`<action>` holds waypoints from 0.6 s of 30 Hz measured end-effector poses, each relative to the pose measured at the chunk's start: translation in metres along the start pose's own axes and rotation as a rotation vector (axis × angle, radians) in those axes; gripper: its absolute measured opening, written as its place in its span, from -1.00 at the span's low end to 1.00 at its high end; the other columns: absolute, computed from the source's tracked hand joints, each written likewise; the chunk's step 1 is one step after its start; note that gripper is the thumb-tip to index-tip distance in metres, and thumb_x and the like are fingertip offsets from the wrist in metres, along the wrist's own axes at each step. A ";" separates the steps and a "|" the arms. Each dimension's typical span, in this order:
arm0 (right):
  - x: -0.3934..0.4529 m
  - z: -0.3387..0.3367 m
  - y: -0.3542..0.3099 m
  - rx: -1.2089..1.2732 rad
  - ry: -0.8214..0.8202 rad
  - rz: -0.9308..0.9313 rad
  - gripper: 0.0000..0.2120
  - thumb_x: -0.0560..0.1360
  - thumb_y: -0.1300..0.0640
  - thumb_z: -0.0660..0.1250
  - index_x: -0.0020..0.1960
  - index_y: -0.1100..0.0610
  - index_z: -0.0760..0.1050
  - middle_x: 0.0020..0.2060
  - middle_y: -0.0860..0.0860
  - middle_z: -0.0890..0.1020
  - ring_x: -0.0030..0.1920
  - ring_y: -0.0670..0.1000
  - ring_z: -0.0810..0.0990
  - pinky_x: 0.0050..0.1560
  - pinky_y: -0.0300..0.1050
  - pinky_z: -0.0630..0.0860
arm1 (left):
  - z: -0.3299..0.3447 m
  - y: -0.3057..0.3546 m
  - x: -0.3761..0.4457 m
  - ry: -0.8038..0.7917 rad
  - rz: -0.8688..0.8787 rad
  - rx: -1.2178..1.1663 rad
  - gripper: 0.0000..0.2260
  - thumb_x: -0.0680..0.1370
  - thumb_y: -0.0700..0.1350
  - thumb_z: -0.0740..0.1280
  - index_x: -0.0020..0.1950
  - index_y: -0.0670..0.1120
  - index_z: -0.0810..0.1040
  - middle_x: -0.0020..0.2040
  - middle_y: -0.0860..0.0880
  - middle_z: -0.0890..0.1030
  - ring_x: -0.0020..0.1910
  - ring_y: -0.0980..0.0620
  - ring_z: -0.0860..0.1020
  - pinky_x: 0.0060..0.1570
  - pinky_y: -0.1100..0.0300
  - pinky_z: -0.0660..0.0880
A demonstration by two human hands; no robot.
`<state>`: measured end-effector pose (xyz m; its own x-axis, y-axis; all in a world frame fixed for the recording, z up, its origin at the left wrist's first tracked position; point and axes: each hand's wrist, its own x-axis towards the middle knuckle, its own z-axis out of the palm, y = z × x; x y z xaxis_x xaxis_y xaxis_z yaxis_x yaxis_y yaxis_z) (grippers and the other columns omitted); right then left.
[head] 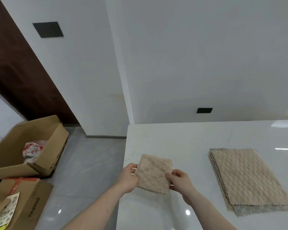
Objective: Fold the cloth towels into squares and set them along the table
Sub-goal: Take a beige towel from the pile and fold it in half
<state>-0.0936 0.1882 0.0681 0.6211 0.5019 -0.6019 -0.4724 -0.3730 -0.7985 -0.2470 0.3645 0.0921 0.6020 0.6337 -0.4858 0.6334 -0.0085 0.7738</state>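
A beige fluffy towel folded into a square [154, 173] is held just above the near left part of the white table [181, 138]. My left hand [129, 177] grips its left edge, thumb on top. My right hand [179, 180] pinches its right edge. To the right, a stack of unfolded beige and grey towels [246, 178] lies flat on the table.
The table's left edge runs beside my left arm, with grey floor beyond it. On the floor at left stand an open cardboard box [28, 145] holding a red and white bag, and a second box [23, 201] nearer me. A white wall rises behind the table.
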 end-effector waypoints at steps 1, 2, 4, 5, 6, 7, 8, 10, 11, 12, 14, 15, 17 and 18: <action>0.006 0.010 0.000 0.003 0.014 0.006 -0.84 0.51 0.24 0.43 0.07 0.25 0.60 -0.11 0.16 0.69 -0.06 0.16 0.74 -0.12 -0.01 0.69 | -0.008 -0.001 0.010 -0.009 0.004 0.002 -0.76 0.55 -0.24 0.34 0.18 -0.02 0.55 0.05 -0.04 0.66 -0.13 0.01 0.63 -0.38 0.33 0.46; 0.013 0.021 -0.001 0.006 0.027 0.014 -0.84 0.51 0.24 0.43 0.07 0.25 0.60 -0.12 0.14 0.69 -0.10 0.13 0.74 -0.13 -0.02 0.69 | -0.017 -0.002 0.020 -0.019 0.002 0.005 -0.76 0.55 -0.24 0.34 0.19 -0.02 0.55 0.04 -0.03 0.66 -0.13 0.01 0.63 -0.40 0.35 0.45; 0.027 0.045 -0.003 0.000 0.050 0.034 -0.84 0.50 0.23 0.44 0.07 0.24 0.60 -0.13 0.13 0.69 -0.14 0.10 0.72 -0.11 -0.01 0.69 | -0.035 -0.008 0.041 -0.045 -0.008 0.021 -0.73 0.54 -0.28 0.31 0.18 -0.01 0.55 0.04 -0.03 0.66 -0.13 0.03 0.61 -0.41 0.36 0.46; 0.034 0.056 -0.004 -0.006 0.064 0.044 -0.84 0.49 0.23 0.44 0.06 0.23 0.61 -0.12 0.12 0.69 -0.15 0.10 0.71 -0.10 -0.01 0.70 | -0.044 -0.012 0.052 -0.063 -0.011 0.033 -0.71 0.53 -0.30 0.29 0.17 0.00 0.55 0.04 -0.03 0.66 -0.15 0.04 0.60 -0.41 0.36 0.46; 0.042 0.066 -0.004 -0.007 0.079 0.054 -0.84 0.49 0.22 0.44 0.06 0.21 0.61 -0.11 0.11 0.69 -0.14 0.09 0.71 -0.09 -0.01 0.70 | -0.052 -0.017 0.064 -0.078 -0.014 0.046 -0.70 0.52 -0.30 0.29 0.16 0.01 0.55 0.03 -0.03 0.66 -0.15 0.05 0.60 -0.40 0.35 0.48; 0.050 0.075 -0.004 -0.001 0.094 0.057 -0.83 0.48 0.21 0.44 0.06 0.20 0.62 -0.10 0.11 0.70 -0.13 0.10 0.71 -0.07 0.00 0.70 | -0.060 -0.021 0.076 -0.089 -0.011 0.053 -0.71 0.52 -0.30 0.30 0.14 0.02 0.54 0.03 -0.02 0.66 -0.14 0.06 0.60 -0.35 0.33 0.50; 0.058 0.083 -0.004 0.006 0.108 0.060 -0.83 0.47 0.20 0.45 0.06 0.19 0.62 -0.08 0.12 0.71 -0.10 0.11 0.72 -0.05 0.03 0.71 | -0.066 -0.025 0.088 -0.104 -0.004 0.057 -0.73 0.52 -0.29 0.31 0.10 0.04 0.54 0.02 -0.01 0.65 -0.12 0.07 0.61 -0.29 0.31 0.51; 0.072 0.098 -0.005 0.014 0.130 0.073 -0.81 0.46 0.19 0.45 0.07 0.18 0.63 -0.04 0.14 0.72 -0.01 0.15 0.73 0.02 0.10 0.70 | -0.076 -0.031 0.109 -0.142 0.012 0.086 -0.73 0.52 -0.28 0.33 0.04 0.11 0.50 0.01 0.04 0.63 -0.07 0.14 0.60 -0.21 0.33 0.53; 0.078 0.104 -0.006 0.017 0.135 0.079 -0.81 0.46 0.19 0.45 0.07 0.18 0.63 -0.03 0.14 0.72 0.02 0.16 0.73 0.04 0.13 0.70 | -0.080 -0.032 0.117 -0.157 0.019 0.104 -0.71 0.52 -0.28 0.33 0.01 0.14 0.49 0.01 0.06 0.62 -0.06 0.18 0.58 -0.19 0.36 0.53; 0.083 0.110 -0.007 0.019 0.140 0.090 -0.81 0.46 0.18 0.44 0.07 0.17 0.63 -0.03 0.14 0.72 0.03 0.17 0.72 0.05 0.15 0.69 | -0.083 -0.033 0.126 -0.171 0.017 0.124 -0.69 0.51 -0.29 0.32 0.00 0.16 0.47 0.01 0.07 0.61 -0.06 0.20 0.57 -0.19 0.37 0.53; 0.093 0.119 -0.007 0.025 0.158 0.116 -0.80 0.45 0.17 0.44 0.07 0.16 0.63 -0.02 0.14 0.72 0.03 0.17 0.73 0.06 0.17 0.68 | -0.085 -0.034 0.143 -0.190 0.007 0.159 -0.69 0.51 -0.30 0.32 0.01 0.14 0.47 0.02 0.04 0.60 -0.10 0.20 0.55 -0.26 0.42 0.48; 0.098 0.123 -0.007 0.029 0.170 0.125 -0.79 0.44 0.16 0.44 0.07 0.16 0.63 -0.02 0.14 0.72 0.03 0.16 0.73 0.06 0.17 0.68 | -0.085 -0.035 0.151 -0.199 0.006 0.170 -0.71 0.52 -0.29 0.32 0.04 0.11 0.47 0.03 0.02 0.59 -0.12 0.18 0.55 -0.32 0.45 0.45; 0.109 0.127 -0.004 0.041 0.199 0.148 -0.77 0.44 0.14 0.43 0.07 0.15 0.63 -0.01 0.12 0.72 0.01 0.15 0.73 0.06 0.17 0.69 | -0.083 -0.036 0.167 -0.220 0.018 0.199 -0.74 0.54 -0.26 0.33 0.09 0.08 0.47 0.04 0.01 0.58 -0.14 0.13 0.56 -0.37 0.46 0.41; 0.116 0.127 -0.003 0.044 0.213 0.159 -0.77 0.43 0.13 0.44 0.08 0.15 0.62 -0.01 0.11 0.72 0.00 0.14 0.73 0.05 0.16 0.69 | -0.082 -0.036 0.176 -0.232 0.025 0.208 -0.74 0.55 -0.26 0.33 0.10 0.09 0.46 0.04 0.01 0.57 -0.14 0.11 0.56 -0.37 0.46 0.42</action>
<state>-0.0996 0.3466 0.0018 0.6524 0.2621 -0.7111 -0.5983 -0.3977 -0.6956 -0.2034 0.5402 0.0122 0.6986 0.4383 -0.5655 0.6881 -0.1951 0.6989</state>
